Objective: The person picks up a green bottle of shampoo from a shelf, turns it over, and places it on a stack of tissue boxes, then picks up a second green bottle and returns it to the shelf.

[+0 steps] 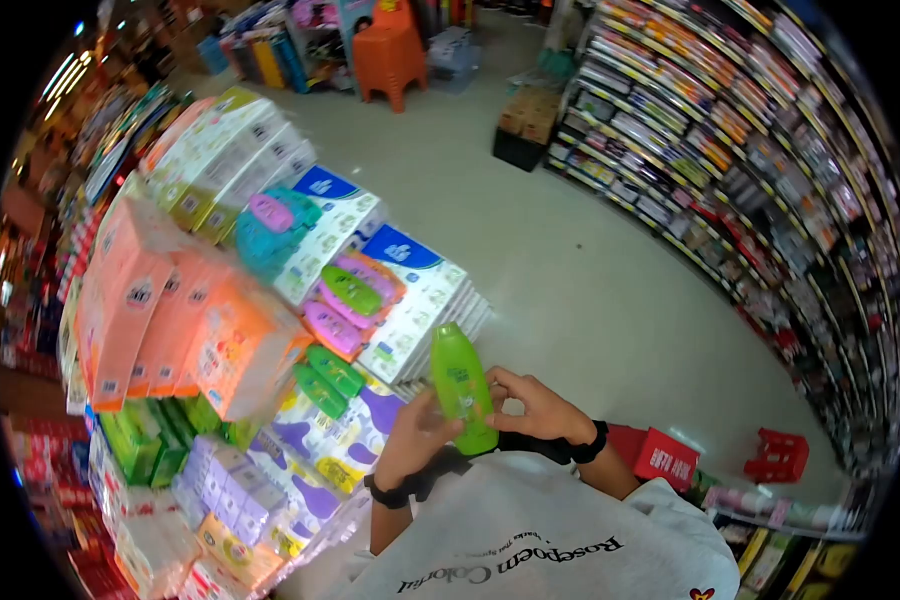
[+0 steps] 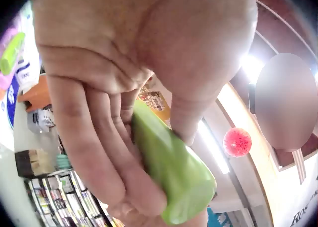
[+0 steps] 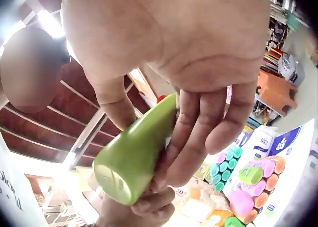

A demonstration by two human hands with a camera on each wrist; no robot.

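Note:
A lime-green plastic bottle (image 1: 458,375), rounded at the top with small dark print on its front, is held before the chest in both hands. The left hand (image 1: 410,440) grips its lower left side, thumb across the front. From the other side the right hand (image 1: 545,408) holds it between thumb and bent fingers. In the left wrist view the bottle (image 2: 171,167) lies between thumb and fingers, its base toward the camera. The right wrist view shows the bottle (image 3: 136,150) pinched by thumb and fingers, base tilted down left.
Left of the hands, stacked tissue packs (image 1: 410,300) bear pink bottles (image 1: 332,328), a green bottle (image 1: 352,290) and two darker green bottles (image 1: 335,370). Orange packs (image 1: 240,340) rise behind. Stocked shelves (image 1: 710,130) line the right; a red basket (image 1: 776,455) stands on the floor.

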